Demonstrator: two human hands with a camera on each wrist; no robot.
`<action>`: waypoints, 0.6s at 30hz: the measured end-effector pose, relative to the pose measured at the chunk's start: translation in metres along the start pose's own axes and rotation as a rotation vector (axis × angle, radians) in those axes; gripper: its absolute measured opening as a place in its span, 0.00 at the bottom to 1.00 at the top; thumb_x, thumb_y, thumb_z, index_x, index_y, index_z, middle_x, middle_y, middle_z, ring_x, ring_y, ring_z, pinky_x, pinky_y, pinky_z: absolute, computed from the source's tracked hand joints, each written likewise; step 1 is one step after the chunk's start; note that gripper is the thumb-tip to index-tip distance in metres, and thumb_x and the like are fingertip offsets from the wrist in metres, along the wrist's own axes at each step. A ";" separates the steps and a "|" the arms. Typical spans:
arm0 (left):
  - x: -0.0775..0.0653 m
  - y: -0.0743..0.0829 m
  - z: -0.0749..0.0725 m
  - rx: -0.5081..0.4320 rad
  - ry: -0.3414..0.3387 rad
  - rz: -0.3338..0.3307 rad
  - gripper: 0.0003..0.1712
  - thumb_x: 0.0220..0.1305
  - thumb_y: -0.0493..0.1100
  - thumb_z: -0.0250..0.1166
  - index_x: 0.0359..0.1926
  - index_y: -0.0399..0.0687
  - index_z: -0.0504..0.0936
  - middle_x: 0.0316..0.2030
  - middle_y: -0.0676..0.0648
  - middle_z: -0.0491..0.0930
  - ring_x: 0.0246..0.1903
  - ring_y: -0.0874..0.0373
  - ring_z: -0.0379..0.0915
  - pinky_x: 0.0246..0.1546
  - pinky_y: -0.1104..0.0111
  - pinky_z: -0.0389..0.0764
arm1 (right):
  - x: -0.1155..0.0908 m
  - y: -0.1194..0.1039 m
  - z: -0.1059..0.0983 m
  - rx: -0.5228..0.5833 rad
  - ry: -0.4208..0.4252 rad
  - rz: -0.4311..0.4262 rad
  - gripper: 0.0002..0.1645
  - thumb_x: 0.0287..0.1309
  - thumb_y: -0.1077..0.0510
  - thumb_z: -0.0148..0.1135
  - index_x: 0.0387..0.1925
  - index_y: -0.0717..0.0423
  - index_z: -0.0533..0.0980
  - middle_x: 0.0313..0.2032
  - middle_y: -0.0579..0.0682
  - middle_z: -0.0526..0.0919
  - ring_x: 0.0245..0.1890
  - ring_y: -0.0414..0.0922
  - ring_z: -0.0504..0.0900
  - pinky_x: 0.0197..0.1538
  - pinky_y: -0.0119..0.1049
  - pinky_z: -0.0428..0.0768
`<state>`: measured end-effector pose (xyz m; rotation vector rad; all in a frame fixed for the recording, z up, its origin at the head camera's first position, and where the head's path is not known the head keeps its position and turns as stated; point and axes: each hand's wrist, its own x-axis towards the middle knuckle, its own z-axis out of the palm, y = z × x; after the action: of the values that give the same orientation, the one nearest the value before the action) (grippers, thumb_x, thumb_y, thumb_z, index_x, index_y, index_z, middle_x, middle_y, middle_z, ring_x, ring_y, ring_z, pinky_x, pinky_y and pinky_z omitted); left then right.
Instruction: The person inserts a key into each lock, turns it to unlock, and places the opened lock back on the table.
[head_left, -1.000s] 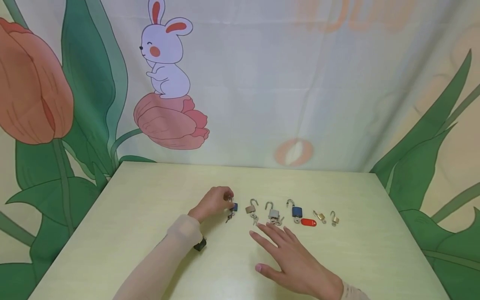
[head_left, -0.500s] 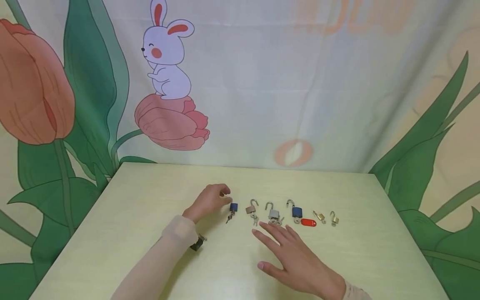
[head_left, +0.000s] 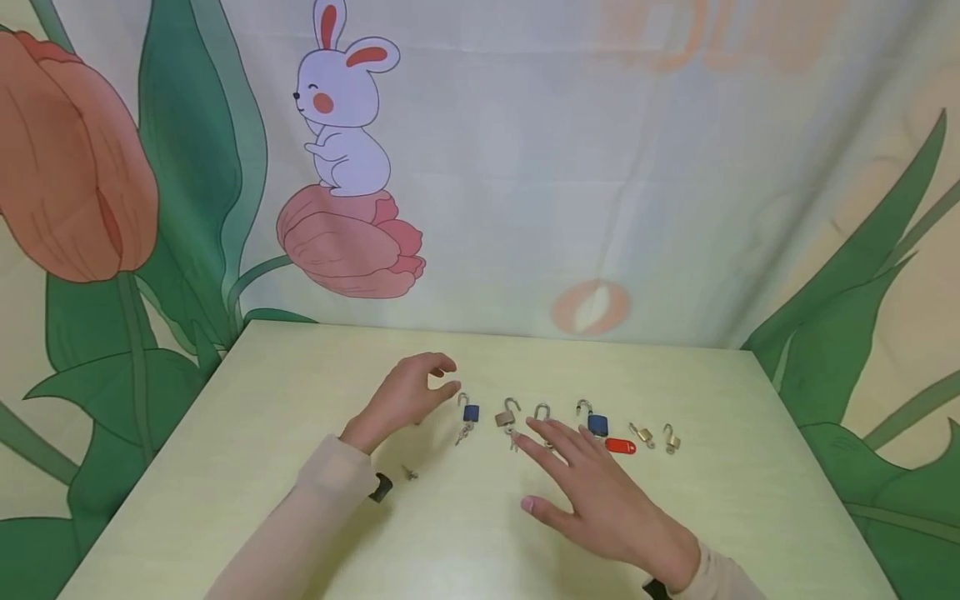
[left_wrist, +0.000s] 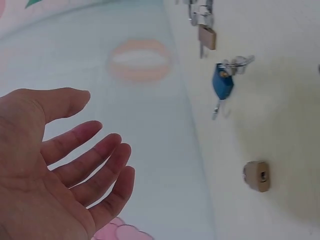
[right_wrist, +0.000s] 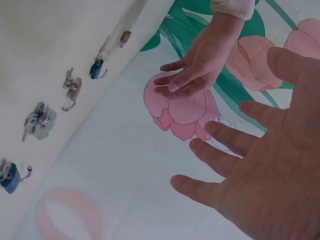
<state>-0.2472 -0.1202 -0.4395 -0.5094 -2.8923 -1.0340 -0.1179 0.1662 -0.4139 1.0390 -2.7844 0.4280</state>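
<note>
My left hand (head_left: 405, 392) hovers just left of a small blue padlock (head_left: 471, 413), fingers loosely bent and holding nothing. That padlock lies with its shackle raised and keys (head_left: 463, 433) at its lower end. In the left wrist view, a tan padlock body (left_wrist: 257, 176) lies on the table; my left hand hides it in the head view. My right hand (head_left: 607, 496) is spread over the table, touching nothing, and partly covers a silver padlock (head_left: 542, 411). Left of that is a brownish padlock (head_left: 506, 418) with its shackle swung out.
Further right lie a larger blue padlock (head_left: 597, 425), a red key tag (head_left: 620, 446) and two small brass padlocks, one (head_left: 644, 435) beside the other (head_left: 673, 440). Small keys (head_left: 409, 472) rest near my left wrist. A printed curtain (head_left: 487, 167) hangs behind the pale table (head_left: 450, 542).
My left hand has let go of the small blue padlock and drawn back left. The padlock stays on the table. My right hand has barely moved, now covering more of the silver padlock.
</note>
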 end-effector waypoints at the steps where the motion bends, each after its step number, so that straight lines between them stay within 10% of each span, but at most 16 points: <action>1: -0.002 0.003 -0.003 0.000 0.008 0.005 0.19 0.66 0.50 0.64 0.54 0.48 0.80 0.52 0.47 0.82 0.51 0.50 0.79 0.50 0.55 0.79 | 0.002 0.000 -0.002 -0.004 0.016 -0.011 0.39 0.67 0.32 0.50 0.75 0.36 0.56 0.75 0.45 0.58 0.74 0.50 0.60 0.71 0.60 0.60; 18: -0.045 0.034 -0.048 -0.039 0.129 0.114 0.24 0.66 0.52 0.64 0.60 0.50 0.77 0.55 0.51 0.80 0.56 0.55 0.75 0.56 0.56 0.78 | 0.038 -0.003 -0.016 0.029 0.096 -0.049 0.37 0.67 0.35 0.53 0.73 0.37 0.60 0.72 0.45 0.62 0.72 0.48 0.62 0.72 0.57 0.60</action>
<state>-0.1977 -0.1384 -0.3871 -0.5799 -2.7025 -1.0662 -0.1441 0.1461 -0.3892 1.0613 -2.6701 0.4994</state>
